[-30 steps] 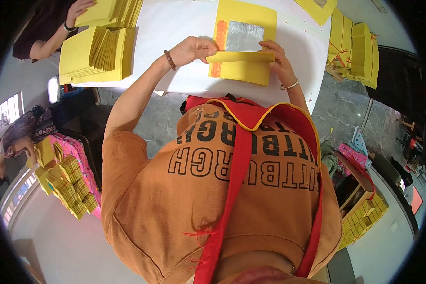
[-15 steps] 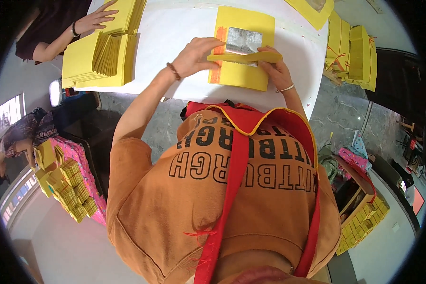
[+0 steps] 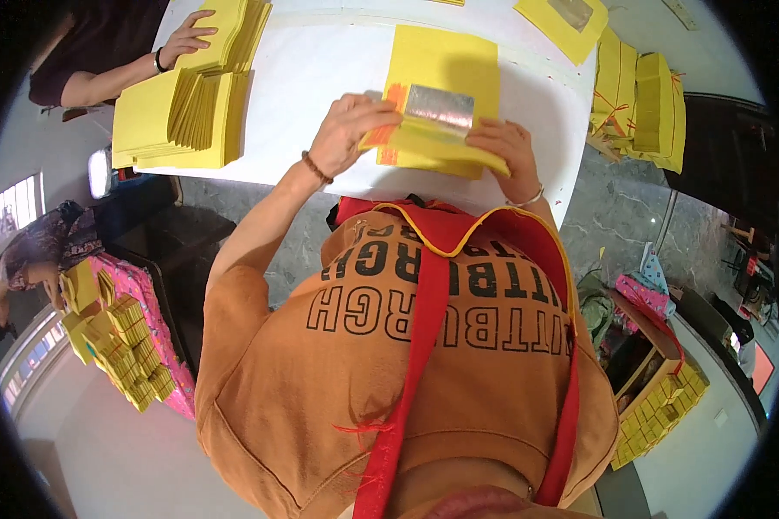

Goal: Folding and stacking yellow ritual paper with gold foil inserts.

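A stack or sheet of yellow paper (image 3: 448,59) lies on the white-topped table in front of me. It bears a silver foil rectangle (image 3: 440,107) and an orange strip along its left side. My left hand (image 3: 348,130) pinches the left edge of the lifted near part, over the orange. On the opposite side, my right hand (image 3: 508,154) grips the right edge of that part, fingers on top. The lifted paper bows between both hands, just nearer to me than the foil. My right thumb is hidden, and I cannot tell how many sheets are held.
At the left, another person's hand (image 3: 189,39) rests on fanned yellow paper stacks (image 3: 151,121). Another yellow sheet (image 3: 567,26) lies at the far right of the white table (image 3: 312,52). Tied yellow bundles (image 3: 658,112) stand beyond its right edge.
Both hands have come nearer to me, bringing the lifted paper edge down from across the foil to below it. The other person's hand has shifted slightly on the stack.
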A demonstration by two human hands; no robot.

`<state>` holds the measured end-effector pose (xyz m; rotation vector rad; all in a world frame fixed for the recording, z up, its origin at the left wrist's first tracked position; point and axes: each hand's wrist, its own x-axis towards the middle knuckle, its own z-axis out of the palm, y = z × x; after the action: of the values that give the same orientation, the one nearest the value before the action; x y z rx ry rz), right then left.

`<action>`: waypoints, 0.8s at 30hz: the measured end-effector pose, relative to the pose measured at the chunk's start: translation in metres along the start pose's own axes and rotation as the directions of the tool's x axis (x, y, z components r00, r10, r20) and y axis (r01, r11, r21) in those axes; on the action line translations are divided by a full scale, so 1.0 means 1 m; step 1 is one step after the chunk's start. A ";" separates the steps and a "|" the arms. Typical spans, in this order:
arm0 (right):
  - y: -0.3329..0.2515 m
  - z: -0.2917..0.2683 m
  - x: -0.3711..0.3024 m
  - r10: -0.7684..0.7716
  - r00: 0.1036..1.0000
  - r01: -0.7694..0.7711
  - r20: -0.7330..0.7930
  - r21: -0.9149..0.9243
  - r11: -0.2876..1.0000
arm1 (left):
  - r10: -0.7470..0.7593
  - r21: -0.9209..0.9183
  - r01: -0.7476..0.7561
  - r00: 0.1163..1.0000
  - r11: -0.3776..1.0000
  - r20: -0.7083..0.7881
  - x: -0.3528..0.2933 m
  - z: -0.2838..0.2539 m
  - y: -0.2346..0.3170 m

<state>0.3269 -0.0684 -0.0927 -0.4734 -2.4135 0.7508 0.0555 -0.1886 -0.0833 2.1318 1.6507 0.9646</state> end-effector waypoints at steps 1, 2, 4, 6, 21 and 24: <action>-0.005 0.000 -0.002 -0.020 1.000 0.020 0.011 0.023 1.000 | -0.012 0.015 0.011 0.999 1.000 0.042 -0.004 -0.004 0.005; -0.011 0.001 -0.005 -0.016 1.000 0.016 0.011 0.021 1.000 | -0.010 0.012 0.010 0.999 1.000 0.044 -0.008 -0.005 0.009; -0.017 0.004 -0.012 0.081 0.993 -0.093 0.086 0.156 0.983 | -0.073 -0.059 0.079 0.992 0.995 0.099 -0.017 -0.003 0.011; -0.015 0.010 -0.015 0.072 0.994 -0.085 0.085 0.165 0.983 | -0.037 -0.032 0.040 0.996 0.999 0.077 -0.021 0.004 0.006; -0.020 0.033 0.027 0.734 0.667 -0.667 -0.129 0.335 0.665 | -0.733 -0.391 0.707 0.671 0.590 0.107 0.007 0.039 -0.009; -0.017 0.034 0.029 0.725 0.670 -0.702 -0.157 0.184 0.688 | -0.772 -0.355 0.755 0.623 0.551 0.128 0.005 0.047 -0.017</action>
<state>0.2810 -0.0811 -0.0938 -1.4360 -1.9193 1.0731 0.0737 -0.1699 -0.1261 0.9326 1.9303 0.9090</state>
